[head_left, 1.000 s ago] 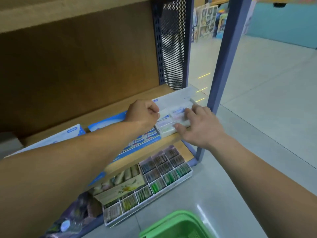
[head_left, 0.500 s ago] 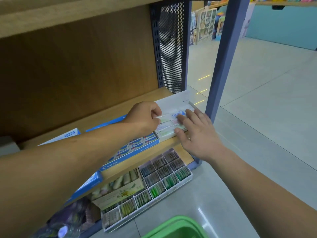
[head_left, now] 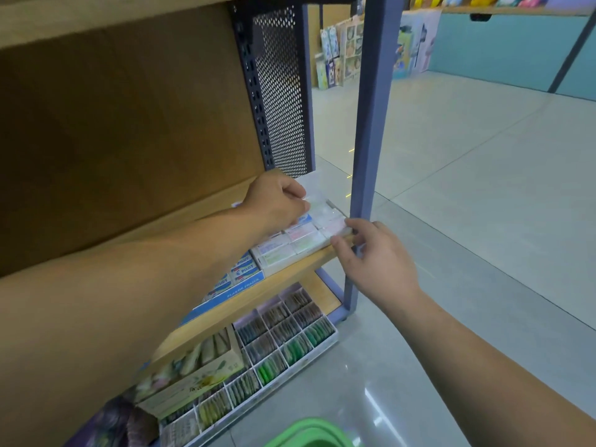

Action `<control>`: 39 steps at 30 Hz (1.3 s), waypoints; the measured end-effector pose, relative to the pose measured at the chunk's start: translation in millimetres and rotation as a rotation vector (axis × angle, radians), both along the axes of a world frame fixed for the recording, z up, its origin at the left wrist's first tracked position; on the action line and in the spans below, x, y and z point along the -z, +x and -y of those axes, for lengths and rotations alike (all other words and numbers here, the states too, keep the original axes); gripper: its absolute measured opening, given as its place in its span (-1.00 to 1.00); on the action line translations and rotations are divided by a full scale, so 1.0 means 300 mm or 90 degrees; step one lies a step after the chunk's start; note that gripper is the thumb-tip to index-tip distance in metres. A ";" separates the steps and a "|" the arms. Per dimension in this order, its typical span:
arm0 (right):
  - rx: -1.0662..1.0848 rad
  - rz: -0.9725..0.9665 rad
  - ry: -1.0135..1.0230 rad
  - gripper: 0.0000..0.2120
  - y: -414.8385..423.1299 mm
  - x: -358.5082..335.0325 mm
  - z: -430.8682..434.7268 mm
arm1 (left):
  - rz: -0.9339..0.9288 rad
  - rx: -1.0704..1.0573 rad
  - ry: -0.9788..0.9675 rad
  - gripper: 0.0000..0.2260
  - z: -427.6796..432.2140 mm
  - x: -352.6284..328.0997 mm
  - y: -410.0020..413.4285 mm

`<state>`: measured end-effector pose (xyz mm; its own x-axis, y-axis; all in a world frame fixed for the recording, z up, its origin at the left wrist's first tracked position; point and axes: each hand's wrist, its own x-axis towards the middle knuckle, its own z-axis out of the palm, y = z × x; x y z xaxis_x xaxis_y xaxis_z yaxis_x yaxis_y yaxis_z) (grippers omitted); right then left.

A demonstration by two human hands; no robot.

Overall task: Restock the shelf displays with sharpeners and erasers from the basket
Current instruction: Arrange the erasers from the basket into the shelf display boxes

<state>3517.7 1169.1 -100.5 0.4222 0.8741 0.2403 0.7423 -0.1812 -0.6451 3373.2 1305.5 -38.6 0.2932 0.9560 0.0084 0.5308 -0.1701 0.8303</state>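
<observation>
Left hand: the left hand [head_left: 277,201] is reaching in over the shelf, left of the upright post [head_left: 367,124]. Its fingers are curling tight and pinching a small wrapped eraser [head_left: 304,197] at their tips, and blur is hiding the eraser's colour.
Right hand: the right hand [head_left: 377,262] is working just in front of the post. Its forefinger and thumb are bending round the near right corner of the white eraser tray [head_left: 280,268] and gripping it.
Eraser tray: it is sitting on the wooden shelf board [head_left: 258,301], with its right end just beside the post.
Tray contents: pastel erasers [head_left: 303,235] in pink, green and white wrappers are lying flat in rows. The back rows by the left hand are showing only as pale blur.
Blue box: a blue Pilot box [head_left: 242,288] is touching the tray's left side, farther from the post, and is holding Pilot erasers [head_left: 243,269] in blue-and-white sleeves.
Lower level: a white divided tray [head_left: 333,337] is lying below the board, left of the post's foot. Its compartments are holding small green, brown and yellowish items too blurred to name.
Cardboard box: a cardboard box [head_left: 200,382] is sitting against that tray, farther left of the post, and is holding pale stubby pieces [head_left: 200,353].
Basket: the green basket [head_left: 309,437] is standing on the floor well below the post. Only its rim is showing.
</observation>
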 end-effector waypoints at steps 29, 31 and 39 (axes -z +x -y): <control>-0.222 0.045 -0.194 -0.45 -0.020 -0.062 -0.121 | -0.245 0.140 0.039 -0.58 -0.022 -0.043 -0.080; -0.211 0.066 -0.194 -0.50 -0.021 -0.069 -0.124 | -0.244 0.143 0.036 -0.58 -0.024 -0.052 -0.077; -0.170 0.109 -0.177 -0.59 -0.049 -0.092 -0.115 | -0.334 0.184 -0.041 -0.90 -0.057 -0.199 -0.187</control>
<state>3502.9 1203.5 -72.8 0.1459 0.9889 0.0274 0.8791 -0.1168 -0.4621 3317.1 1322.5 21.0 0.4903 0.8310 -0.2626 0.8122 -0.3264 0.4834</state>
